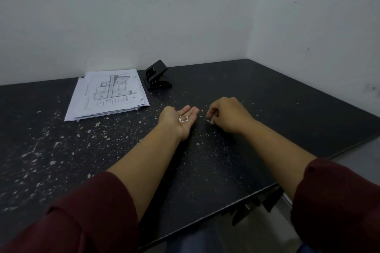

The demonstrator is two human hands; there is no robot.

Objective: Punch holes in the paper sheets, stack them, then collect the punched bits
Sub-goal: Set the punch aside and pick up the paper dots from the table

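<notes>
Left hand [181, 120] lies palm-up and open, cradling white punched bits [183, 118]; right hand [225, 114] curls fingers down, pinching at the black table [267, 98], can't tell if it's got one.

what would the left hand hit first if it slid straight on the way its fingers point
Probably nothing close: the left hand lies palm up, fingers aimed up-right over bare table. The hole punch sits left of that line, the right hand right of it. Depth is uncertain.
</notes>
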